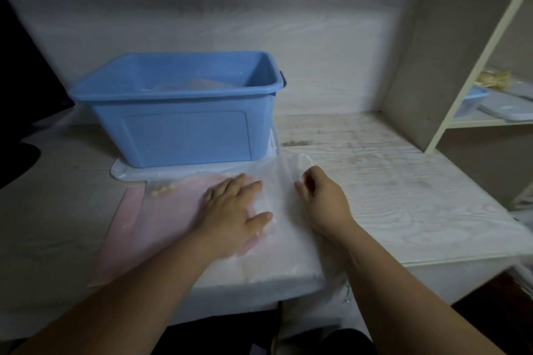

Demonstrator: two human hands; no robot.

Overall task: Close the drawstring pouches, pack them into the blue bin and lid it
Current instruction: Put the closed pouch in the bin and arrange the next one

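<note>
A blue bin (pixel 184 135) stands open at the back left of the table, with a pale pouch lying inside it. It sits on a white lid (pixel 127 173). In front of it lies a translucent white drawstring pouch (pixel 282 228) on top of pink pouches (pixel 127 228). My left hand (pixel 233 216) presses flat on the white pouch with straight fingers. My right hand (pixel 320 199) has its fingers curled at the pouch's right edge, pinching its drawstring or hem. The frame is blurred.
The white wood-grain table (pixel 403 196) stretches to the right. A white shelf (pixel 490 112) at the far right holds a small blue container and flat lids. A dark object (pixel 17 95) stands at the left edge. A wall runs close behind the bin.
</note>
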